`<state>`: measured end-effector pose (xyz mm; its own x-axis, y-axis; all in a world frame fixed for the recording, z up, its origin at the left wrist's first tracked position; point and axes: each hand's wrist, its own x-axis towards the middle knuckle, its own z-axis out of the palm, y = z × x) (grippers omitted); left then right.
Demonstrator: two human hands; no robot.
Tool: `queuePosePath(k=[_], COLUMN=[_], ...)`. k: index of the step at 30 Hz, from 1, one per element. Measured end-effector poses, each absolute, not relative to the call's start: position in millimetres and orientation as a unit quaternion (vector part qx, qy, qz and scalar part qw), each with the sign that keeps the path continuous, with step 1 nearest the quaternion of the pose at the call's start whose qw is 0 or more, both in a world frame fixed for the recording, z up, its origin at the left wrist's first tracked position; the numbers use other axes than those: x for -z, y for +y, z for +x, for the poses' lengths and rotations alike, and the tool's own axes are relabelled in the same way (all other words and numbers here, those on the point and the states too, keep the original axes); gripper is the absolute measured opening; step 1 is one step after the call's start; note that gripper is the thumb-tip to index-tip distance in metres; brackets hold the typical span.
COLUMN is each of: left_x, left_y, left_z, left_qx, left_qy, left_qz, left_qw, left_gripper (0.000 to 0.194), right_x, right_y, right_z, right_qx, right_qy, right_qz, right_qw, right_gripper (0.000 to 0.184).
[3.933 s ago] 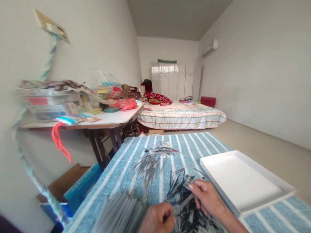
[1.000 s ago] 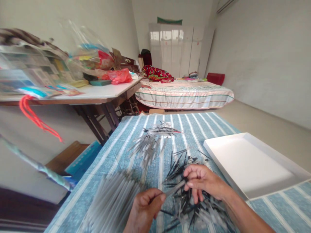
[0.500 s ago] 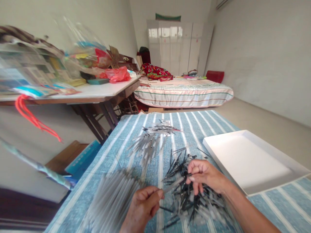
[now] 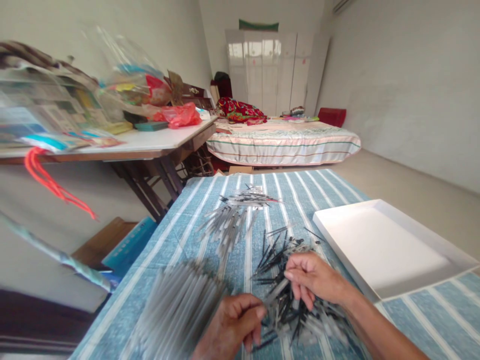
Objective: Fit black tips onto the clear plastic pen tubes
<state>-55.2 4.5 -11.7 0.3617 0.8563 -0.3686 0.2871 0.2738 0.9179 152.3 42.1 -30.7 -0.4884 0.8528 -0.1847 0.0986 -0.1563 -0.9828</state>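
My left hand (image 4: 238,322) is closed, thumb and forefinger pinching the near end of a translucent grey plastic tube (image 4: 276,292) like a pen barrel. The tube slants up toward my right hand (image 4: 313,277), whose thumb and forefinger are pressed together by its far end; what they grip is too small and blurred to name. Under my right hand spreads a loose pile of thin black and clear plastic pieces (image 4: 326,320). Left of my left hand lies a thick bundle of long grey tubes (image 4: 180,305).
Farther up the striped cloth (image 4: 300,200) lie a cluster of grey tubes (image 4: 228,227) and a small heap of thin black and clear pieces (image 4: 251,199). A shallow white box (image 4: 393,250) sits at the right. A side table (image 4: 150,142) with bags stands left, a bed (image 4: 285,145) beyond.
My left hand has moved right and slightly down with the tube, closer to my right hand. My right hand has shifted slightly, and its fingers have drawn closer together.
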Motion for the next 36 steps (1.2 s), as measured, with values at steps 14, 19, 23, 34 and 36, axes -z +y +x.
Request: queuePosePath(k=[14, 19, 23, 34, 36], left_x=[2.8, -2.9, -8.6, -20.8, -18.3], left_y=[16.7, 15.9, 13.5, -1.4, -3.9], left_z=[-91.5, -91.9, -72.4, -11.3, -6.3], left_qx=[-0.207, -0.286, -0.409, -0.622, -0.649], left_qy=[0.482, 0.492, 0.460, 0.384, 0.398], left_qz=[0.562, 0.536, 0.432, 0.245, 0.221], left_qw=[0.639, 0.624, 0.660, 0.637, 0.609], left_gripper=[0.020, 0.015, 0.009, 0.012, 0.014], right_x=[27.5, 29.3, 18.9, -2.2, -6.4], right_y=[66.3, 69.2, 60.4, -5.7, -8.5], right_z=[197.5, 199.1, 187.5, 92.7, 87.2], right_qx=[-0.526, -0.478, -0.419, -0.422, -0.441], right_qy=[-0.544, -0.550, -0.565, -0.718, -0.711], right_qz=[-0.514, -0.549, -0.578, -0.448, -0.448], right_qw=[0.405, 0.409, 0.413, 0.327, 0.314], right_gripper=[0.032, 0.032, 0.030, 0.034, 0.040])
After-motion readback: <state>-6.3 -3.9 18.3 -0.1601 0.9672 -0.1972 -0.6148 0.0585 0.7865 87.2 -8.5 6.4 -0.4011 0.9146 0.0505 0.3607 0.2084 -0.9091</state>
